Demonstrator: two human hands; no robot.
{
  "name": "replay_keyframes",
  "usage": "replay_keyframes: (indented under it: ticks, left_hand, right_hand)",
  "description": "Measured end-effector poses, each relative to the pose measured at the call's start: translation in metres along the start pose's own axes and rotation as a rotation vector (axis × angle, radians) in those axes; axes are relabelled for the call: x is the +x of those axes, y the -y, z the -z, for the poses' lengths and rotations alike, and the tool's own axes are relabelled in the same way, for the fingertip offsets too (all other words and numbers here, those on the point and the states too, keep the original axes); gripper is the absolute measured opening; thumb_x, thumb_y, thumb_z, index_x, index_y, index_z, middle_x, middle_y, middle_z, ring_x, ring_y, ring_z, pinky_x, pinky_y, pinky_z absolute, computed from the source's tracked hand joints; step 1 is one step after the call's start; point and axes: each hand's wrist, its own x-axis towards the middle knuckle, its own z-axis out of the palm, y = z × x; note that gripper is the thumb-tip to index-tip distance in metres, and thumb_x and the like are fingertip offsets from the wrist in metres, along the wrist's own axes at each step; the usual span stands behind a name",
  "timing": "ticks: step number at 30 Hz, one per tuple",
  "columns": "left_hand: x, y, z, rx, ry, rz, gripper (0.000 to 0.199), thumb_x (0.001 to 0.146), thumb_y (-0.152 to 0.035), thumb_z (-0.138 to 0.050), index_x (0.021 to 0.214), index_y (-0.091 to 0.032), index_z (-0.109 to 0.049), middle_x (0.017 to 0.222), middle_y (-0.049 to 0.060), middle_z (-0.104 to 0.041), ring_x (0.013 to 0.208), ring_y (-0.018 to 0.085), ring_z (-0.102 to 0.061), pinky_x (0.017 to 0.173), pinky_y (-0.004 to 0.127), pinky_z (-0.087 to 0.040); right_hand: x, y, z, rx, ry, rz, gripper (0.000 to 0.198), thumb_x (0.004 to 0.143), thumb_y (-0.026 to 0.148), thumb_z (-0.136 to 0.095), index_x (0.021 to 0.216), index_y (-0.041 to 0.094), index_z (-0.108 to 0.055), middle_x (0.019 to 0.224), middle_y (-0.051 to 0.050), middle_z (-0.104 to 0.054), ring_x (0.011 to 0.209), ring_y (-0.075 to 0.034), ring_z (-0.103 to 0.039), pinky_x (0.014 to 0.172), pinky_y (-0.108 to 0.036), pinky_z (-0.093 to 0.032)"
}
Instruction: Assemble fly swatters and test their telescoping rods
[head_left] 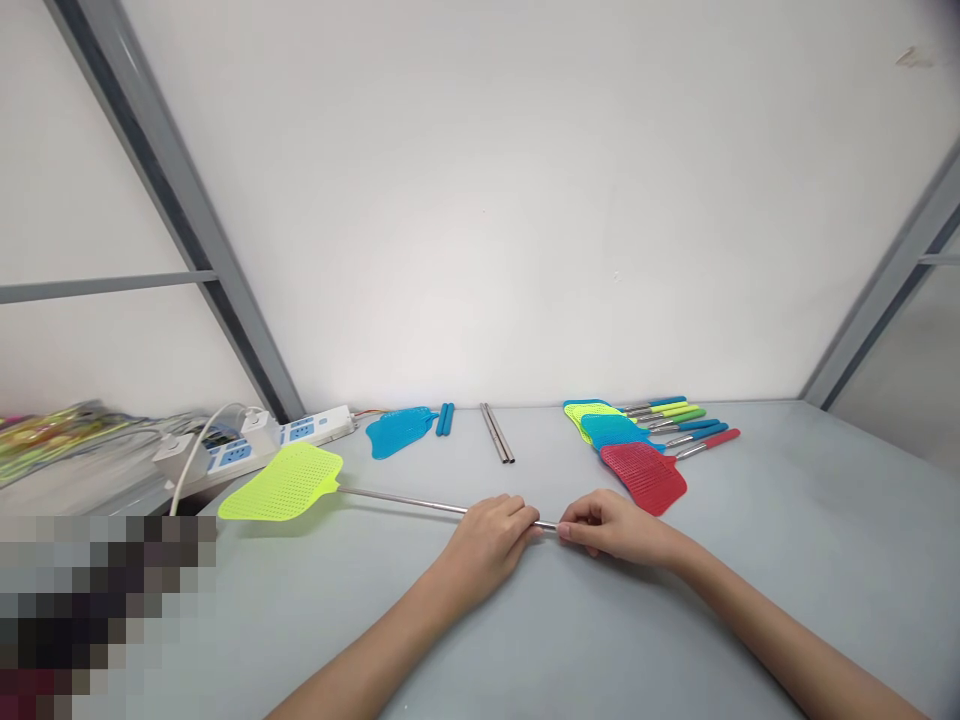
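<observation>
A yellow-green fly swatter head [289, 485] sits on a long thin metal rod [405, 499], held just above the table. My left hand [496, 540] is closed around the rod near its right end. My right hand [611, 527] pinches the rod's end between thumb and fingers, close beside the left. Whether a grip covers that end is hidden by the right fingers. Behind my right hand lies a red fly swatter [645, 474], overlapping a stack of blue and yellow-green fly swatters [611, 430] with short rods and coloured grips.
A blue swatter head [401, 432], two blue grips [445, 419] and two metal tubes [497, 433] lie along the wall. White power strips [304, 430] with plugs and a cable [187, 455] stand at the left. Grey metal posts [210, 230] flank the table [480, 640].
</observation>
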Motion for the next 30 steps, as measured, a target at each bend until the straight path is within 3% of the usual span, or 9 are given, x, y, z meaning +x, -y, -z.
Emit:
replay_keyframes:
  ticks: [15, 20, 24, 30]
  left_hand:
    - [0.001, -0.005, -0.004, 0.067, -0.034, -0.018, 0.026, 0.089, -0.030, -0.031, 0.079, -0.018, -0.052, 0.073, 0.000, -0.053, 0.068, 0.013, -0.047, 0.061, 0.025, -0.034]
    - [0.001, -0.007, -0.009, 0.081, -0.025, -0.009, 0.026, 0.089, -0.030, -0.029, 0.079, -0.019, -0.050, 0.074, 0.000, -0.054, 0.069, 0.013, -0.048, 0.060, 0.025, -0.033]
    - [0.001, -0.006, -0.010, 0.093, -0.016, -0.011, 0.025, 0.089, -0.030, -0.029, 0.077, -0.019, -0.048, 0.071, -0.002, -0.053, 0.066, 0.012, -0.047, 0.057, 0.025, -0.031]
    - [0.001, -0.007, -0.009, 0.125, 0.005, -0.015, 0.025, 0.088, -0.030, -0.030, 0.069, -0.019, -0.043, 0.064, -0.003, -0.050, 0.058, 0.010, -0.045, 0.051, 0.024, -0.028]
  right_hand:
    - [-0.001, 0.003, -0.003, 0.136, 0.057, -0.004, 0.023, 0.081, 0.033, -0.042, 0.072, 0.014, -0.053, 0.059, 0.000, -0.050, 0.049, -0.009, -0.045, 0.047, -0.019, -0.036]
    - [0.000, 0.001, -0.002, 0.051, 0.051, 0.050, 0.019, 0.081, 0.027, -0.042, 0.074, 0.014, -0.054, 0.067, -0.002, -0.057, 0.053, -0.009, -0.043, 0.048, -0.019, -0.033]
    - [0.000, 0.002, -0.002, 0.010, 0.056, 0.066, 0.019, 0.081, 0.026, -0.041, 0.070, 0.014, -0.052, 0.060, 0.001, -0.050, 0.055, -0.009, -0.041, 0.049, -0.019, -0.031]
    - [-0.002, 0.005, -0.001, 0.003, 0.102, 0.138, 0.033, 0.083, 0.032, -0.037, 0.055, 0.016, -0.034, 0.054, 0.005, -0.026, 0.049, -0.007, -0.021, 0.044, -0.021, -0.018]
